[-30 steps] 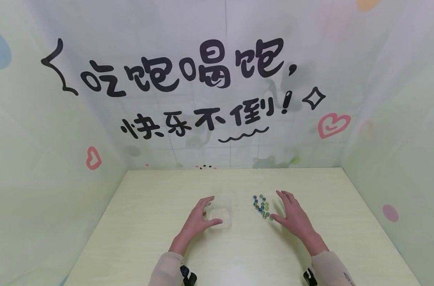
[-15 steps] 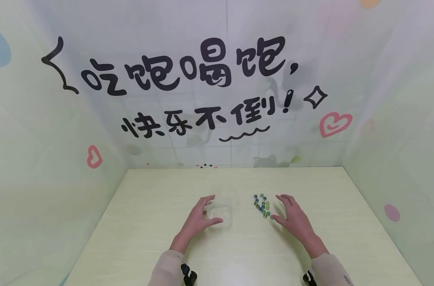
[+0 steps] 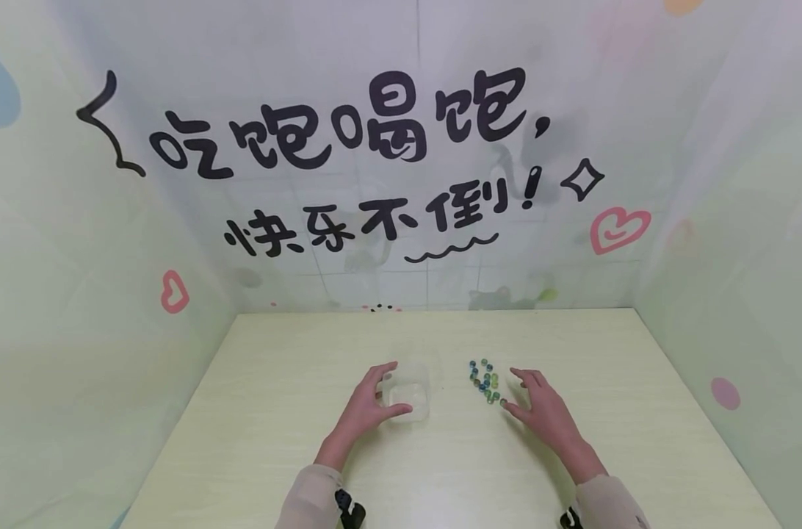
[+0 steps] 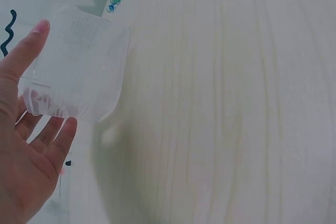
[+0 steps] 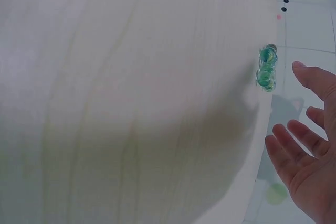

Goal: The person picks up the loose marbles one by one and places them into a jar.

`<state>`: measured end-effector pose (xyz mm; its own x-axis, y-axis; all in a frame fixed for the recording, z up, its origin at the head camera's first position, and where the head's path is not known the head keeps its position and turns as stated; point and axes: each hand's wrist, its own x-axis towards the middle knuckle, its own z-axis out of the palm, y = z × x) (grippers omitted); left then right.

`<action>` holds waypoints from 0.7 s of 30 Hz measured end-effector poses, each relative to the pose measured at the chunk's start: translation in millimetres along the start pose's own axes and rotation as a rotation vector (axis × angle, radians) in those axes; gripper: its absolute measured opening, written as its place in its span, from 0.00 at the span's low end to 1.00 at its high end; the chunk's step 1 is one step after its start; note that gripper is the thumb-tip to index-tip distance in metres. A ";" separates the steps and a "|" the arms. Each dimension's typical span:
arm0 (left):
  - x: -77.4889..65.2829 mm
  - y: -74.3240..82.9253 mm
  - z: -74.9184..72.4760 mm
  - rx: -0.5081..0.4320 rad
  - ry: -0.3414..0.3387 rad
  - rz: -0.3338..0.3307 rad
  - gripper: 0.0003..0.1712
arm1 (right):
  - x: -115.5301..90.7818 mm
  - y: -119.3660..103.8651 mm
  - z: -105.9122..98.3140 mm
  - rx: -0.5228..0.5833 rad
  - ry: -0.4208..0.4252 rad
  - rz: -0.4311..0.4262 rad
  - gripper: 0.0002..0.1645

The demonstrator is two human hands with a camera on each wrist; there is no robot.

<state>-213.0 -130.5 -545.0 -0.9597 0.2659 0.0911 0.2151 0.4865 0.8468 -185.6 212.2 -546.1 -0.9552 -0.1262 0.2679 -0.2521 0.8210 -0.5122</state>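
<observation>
A clear, squarish plastic container (image 3: pixel 416 402) stands on the light wooden table, and my left hand (image 3: pixel 364 405) holds it from its left side. In the left wrist view the thumb lies along one side of the container (image 4: pixel 86 61) and the other fingers are on the opposite side. To the right is a loose cluster of blue and green glass marbles (image 3: pixel 485 382). My right hand (image 3: pixel 548 411) is beside them with thumb and fingers spread apart, the thumb tip right at the nearest marble. Nothing is in its grasp in the right wrist view, where some marbles (image 5: pixel 266 69) show beyond the thumb.
The tabletop (image 3: pixel 295 367) stretches to a printed cloth backdrop (image 3: pixel 348 286) at its far edge, with more cloth at both sides. Between the container and the marbles lies a strip of bare wood.
My right hand's fingers have come down slightly toward the table and bent a little more beside the marbles. The left hand and the container have stayed in place.
</observation>
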 end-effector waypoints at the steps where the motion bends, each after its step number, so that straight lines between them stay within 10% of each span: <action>1: -0.1 0.0 0.0 0.000 -0.001 -0.002 0.49 | -0.4 -0.5 0.0 0.005 -0.006 0.004 0.38; 21: 0.4 2.4 1.5 -0.029 0.013 -0.031 0.49 | 0.3 -3.4 3.7 0.050 -0.082 0.090 0.19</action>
<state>-212.5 -128.0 -543.8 -0.9682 0.2402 0.0706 0.1797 0.4701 0.8642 -185.6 207.3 -547.2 -0.9832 -0.1000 0.1530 -0.1706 0.8027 -0.5715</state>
